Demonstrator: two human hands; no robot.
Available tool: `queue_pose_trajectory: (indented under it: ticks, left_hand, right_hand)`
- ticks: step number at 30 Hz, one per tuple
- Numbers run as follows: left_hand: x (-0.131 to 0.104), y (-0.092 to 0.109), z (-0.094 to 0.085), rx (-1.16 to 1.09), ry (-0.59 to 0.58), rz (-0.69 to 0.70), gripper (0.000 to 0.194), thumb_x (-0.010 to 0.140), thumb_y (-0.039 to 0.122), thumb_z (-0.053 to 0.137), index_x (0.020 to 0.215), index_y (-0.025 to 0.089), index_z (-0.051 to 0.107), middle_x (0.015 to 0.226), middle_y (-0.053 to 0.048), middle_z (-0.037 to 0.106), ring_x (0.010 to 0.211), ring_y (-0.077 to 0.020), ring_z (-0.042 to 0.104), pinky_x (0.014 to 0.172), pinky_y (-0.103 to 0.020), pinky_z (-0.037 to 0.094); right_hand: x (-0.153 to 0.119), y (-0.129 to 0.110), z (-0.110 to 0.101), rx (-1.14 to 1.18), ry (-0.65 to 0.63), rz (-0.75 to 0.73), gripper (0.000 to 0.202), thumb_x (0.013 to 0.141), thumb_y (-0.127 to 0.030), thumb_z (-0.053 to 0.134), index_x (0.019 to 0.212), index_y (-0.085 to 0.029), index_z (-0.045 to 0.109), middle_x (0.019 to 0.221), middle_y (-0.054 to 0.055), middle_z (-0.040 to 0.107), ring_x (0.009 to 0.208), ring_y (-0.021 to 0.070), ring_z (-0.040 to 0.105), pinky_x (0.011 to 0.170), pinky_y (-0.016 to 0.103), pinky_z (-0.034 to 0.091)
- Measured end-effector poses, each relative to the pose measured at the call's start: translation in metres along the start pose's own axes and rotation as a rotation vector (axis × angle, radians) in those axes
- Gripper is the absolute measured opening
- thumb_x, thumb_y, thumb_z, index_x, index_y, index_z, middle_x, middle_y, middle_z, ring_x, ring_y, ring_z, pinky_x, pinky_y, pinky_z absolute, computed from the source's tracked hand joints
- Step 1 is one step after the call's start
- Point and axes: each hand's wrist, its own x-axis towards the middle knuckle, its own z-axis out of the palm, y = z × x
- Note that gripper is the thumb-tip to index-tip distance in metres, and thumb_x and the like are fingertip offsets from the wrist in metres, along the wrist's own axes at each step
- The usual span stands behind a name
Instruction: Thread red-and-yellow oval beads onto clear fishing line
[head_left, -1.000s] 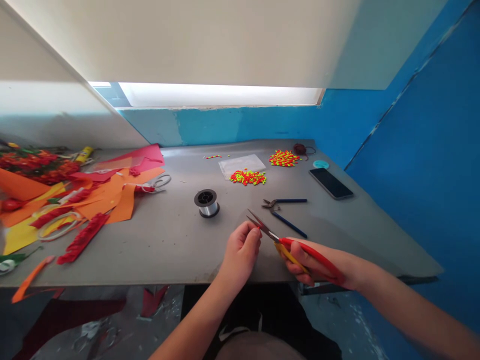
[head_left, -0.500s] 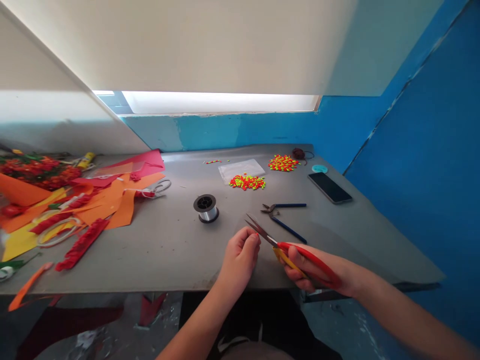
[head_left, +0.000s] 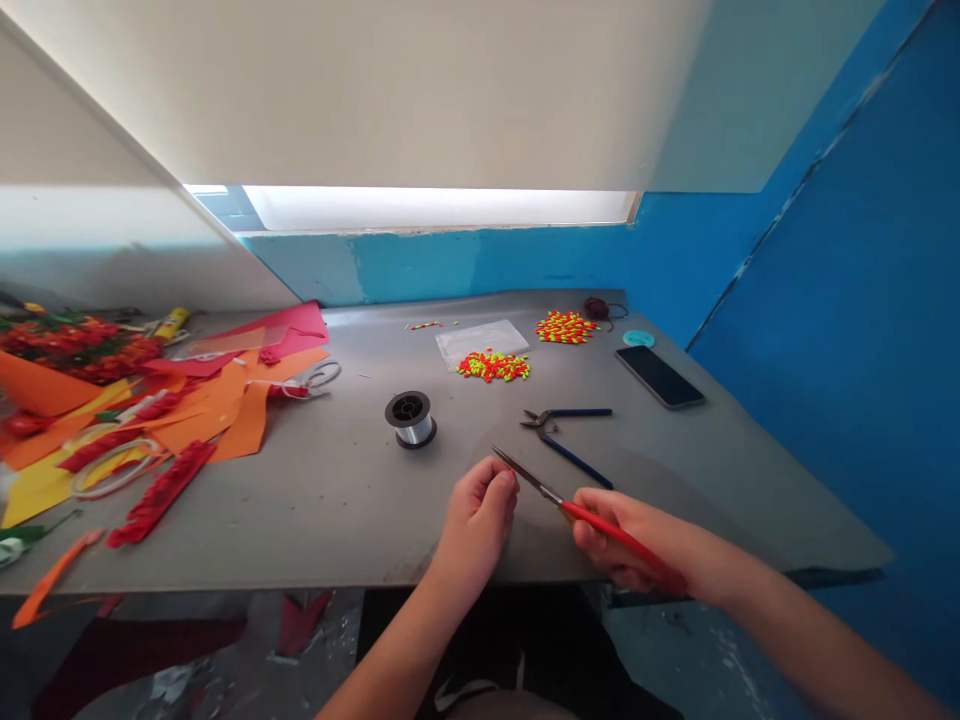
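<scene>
My left hand is closed in a pinch near the table's front edge, with a tiny red piece showing at the fingertips, most likely a bead. My right hand grips red-handled scissors whose blades are nearly closed, their tips beside my left fingertips. Beyond my hands lie blue-handled pliers, spread apart. A black spool of clear line stands to the left. Red and yellow-green beads lie in a heap by a clear plastic bag, and a second bead heap sits farther right.
On the grey table, coloured paper, white-handled scissors and red flowers crowd the left. A phone, a teal disc and dark cord lie at the right. A blue wall borders that side.
The scissor blades have come together, and their tips have dropped closer to my left fingertips. My right hand has closed on the handles. My left hand has hardly moved.
</scene>
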Motion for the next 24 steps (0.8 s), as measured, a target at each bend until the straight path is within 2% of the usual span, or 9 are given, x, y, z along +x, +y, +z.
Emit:
queue_pose_trajectory:
  ticks: [3, 5, 9, 12, 16, 19, 21, 22, 24]
  left_hand:
    - [0.000, -0.002, -0.001, 0.000, 0.018, 0.006, 0.037, 0.093, 0.051, 0.067, 0.074, 0.022, 0.053, 0.052, 0.008, 0.039, 0.047, -0.0090, 0.031, 0.049, -0.023, 0.024]
    - [-0.001, -0.003, -0.001, 0.000, 0.033, 0.010, 0.037, 0.094, 0.051, 0.066, 0.076, 0.022, 0.054, 0.053, 0.008, 0.039, 0.047, -0.0089, 0.030, 0.049, -0.023, 0.023]
    - [0.001, -0.003, -0.001, 0.012, 0.036, 0.015, 0.035, 0.096, 0.050, 0.063, 0.078, 0.022, 0.053, 0.054, 0.009, 0.037, 0.049, -0.0090, 0.029, 0.050, -0.023, 0.023]
    - [0.004, -0.005, -0.001, 0.037, 0.012, 0.012, 0.035, 0.097, 0.050, 0.061, 0.079, 0.022, 0.053, 0.054, 0.009, 0.035, 0.049, -0.0093, 0.028, 0.050, -0.024, 0.023]
    - [0.005, -0.008, -0.002, 0.088, -0.020, 0.013, 0.037, 0.099, 0.052, 0.059, 0.079, 0.022, 0.053, 0.056, 0.009, 0.035, 0.052, -0.0101, 0.027, 0.051, -0.025, 0.021]
    - [0.005, -0.010, -0.004, 0.139, -0.034, 0.023, 0.038, 0.101, 0.052, 0.059, 0.080, 0.021, 0.054, 0.059, 0.008, 0.036, 0.055, -0.0108, 0.028, 0.053, -0.025, 0.022]
    - [0.005, -0.009, -0.005, 0.175, -0.040, 0.026, 0.038, 0.102, 0.051, 0.059, 0.080, 0.021, 0.055, 0.062, 0.007, 0.036, 0.057, -0.0113, 0.029, 0.054, -0.026, 0.023]
    - [0.005, -0.008, -0.005, 0.192, -0.044, 0.027, 0.037, 0.102, 0.050, 0.059, 0.079, 0.021, 0.055, 0.063, 0.007, 0.037, 0.058, -0.0115, 0.029, 0.054, -0.026, 0.023]
    - [0.004, -0.006, -0.005, 0.222, -0.056, 0.031, 0.037, 0.104, 0.049, 0.058, 0.080, 0.021, 0.055, 0.065, 0.006, 0.038, 0.060, -0.0121, 0.030, 0.056, -0.026, 0.025]
  right_hand:
    - [-0.012, 0.010, -0.013, -0.197, 0.175, -0.012, 0.054, 0.085, -0.069, 0.081, 0.093, -0.026, 0.049, 0.074, -0.005, 0.055, 0.058, 0.0110, 0.040, 0.051, 0.026, 0.029]
    - [-0.023, 0.014, -0.021, -0.339, 0.315, -0.034, 0.043, 0.090, -0.060, 0.080, 0.095, -0.026, 0.054, 0.086, 0.001, 0.066, 0.069, 0.0165, 0.053, 0.057, 0.028, 0.034]
    - [-0.038, 0.018, -0.029, -0.559, 0.482, -0.032, 0.024, 0.092, -0.044, 0.075, 0.100, -0.026, 0.061, 0.085, 0.005, 0.072, 0.073, 0.0244, 0.064, 0.060, 0.032, 0.039]
    - [-0.041, 0.022, -0.034, -0.667, 0.533, -0.051, 0.017, 0.091, -0.034, 0.070, 0.106, -0.026, 0.066, 0.092, 0.006, 0.076, 0.079, 0.0269, 0.070, 0.067, 0.034, 0.046]
    - [-0.037, 0.025, -0.040, -0.762, 0.568, -0.134, 0.026, 0.091, -0.028, 0.069, 0.117, -0.030, 0.073, 0.116, 0.006, 0.080, 0.102, 0.0293, 0.076, 0.082, 0.037, 0.055]
    - [-0.027, 0.020, -0.040, -0.889, 0.675, -0.247, 0.016, 0.093, -0.031, 0.067, 0.104, -0.025, 0.078, 0.105, 0.011, 0.081, 0.095, 0.0351, 0.077, 0.082, 0.046, 0.058]
    - [-0.018, 0.009, -0.035, -0.924, 0.720, -0.311, 0.021, 0.098, -0.034, 0.062, 0.100, -0.021, 0.078, 0.103, 0.016, 0.080, 0.093, 0.0385, 0.076, 0.082, 0.053, 0.059]
    - [-0.013, 0.002, -0.031, -0.927, 0.729, -0.364, 0.027, 0.101, -0.033, 0.058, 0.114, -0.019, 0.077, 0.113, 0.018, 0.080, 0.101, 0.0387, 0.077, 0.086, 0.053, 0.059]
    - [-0.003, -0.015, -0.020, -0.922, 0.656, -0.486, 0.038, 0.108, -0.030, 0.050, 0.142, -0.024, 0.068, 0.132, 0.013, 0.078, 0.116, 0.0302, 0.075, 0.098, 0.045, 0.060]
